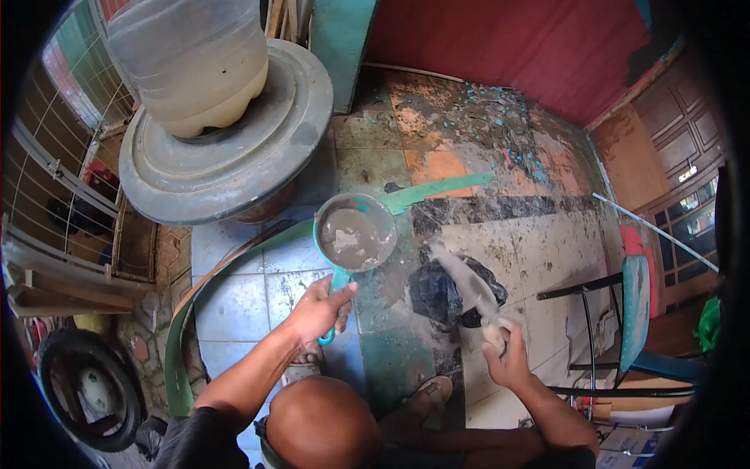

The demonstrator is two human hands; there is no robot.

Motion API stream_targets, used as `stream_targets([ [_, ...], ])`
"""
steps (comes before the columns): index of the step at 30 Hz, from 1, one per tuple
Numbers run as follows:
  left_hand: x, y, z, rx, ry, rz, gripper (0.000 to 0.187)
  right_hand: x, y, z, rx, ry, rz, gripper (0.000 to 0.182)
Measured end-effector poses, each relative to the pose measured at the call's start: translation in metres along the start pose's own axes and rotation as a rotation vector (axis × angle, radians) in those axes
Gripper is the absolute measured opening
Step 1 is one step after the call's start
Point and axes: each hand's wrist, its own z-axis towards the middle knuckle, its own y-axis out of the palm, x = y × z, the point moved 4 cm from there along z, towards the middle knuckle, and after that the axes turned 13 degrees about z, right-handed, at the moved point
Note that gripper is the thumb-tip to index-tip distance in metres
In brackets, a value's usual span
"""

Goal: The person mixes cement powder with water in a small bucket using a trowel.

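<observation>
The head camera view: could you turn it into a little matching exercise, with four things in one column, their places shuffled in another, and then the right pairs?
Things
1. Dipper
2. Blade tool
3. Large bottle
4. Tyre

Places
A. On the round grey lid
B. In the right hand
C. At the picture's lower left
D. In the left hand

Right pairs: 1-D, 2-B, 3-A, 4-C

The dipper (341,279) is teal; its mixture (361,241) grey; the bag (433,293) black; the wall (500,59) red.
</observation>
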Motion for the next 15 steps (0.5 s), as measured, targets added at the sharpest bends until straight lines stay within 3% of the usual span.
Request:
stream_targets([
  [5, 0.01, -0.001, -0.009, -0.065, 0.017, 0.122, 0.021, -0.033, 0.01, 0.049, -0.036, 0.502, 0.698, 0.033],
  [9, 0.014, 0.005, -0.018, -0.119, 0.035, 0.295, 0.025, -0.034, 0.008, 0.077, -0.058, 0.459, 0.715, 0.027],
  [15, 0.024, 0.016, -0.03, -0.159, -0.034, 0.465, 0.034, -0.074, -0.011, 0.115, -0.149, 0.275, 0.541, 0.039],
])
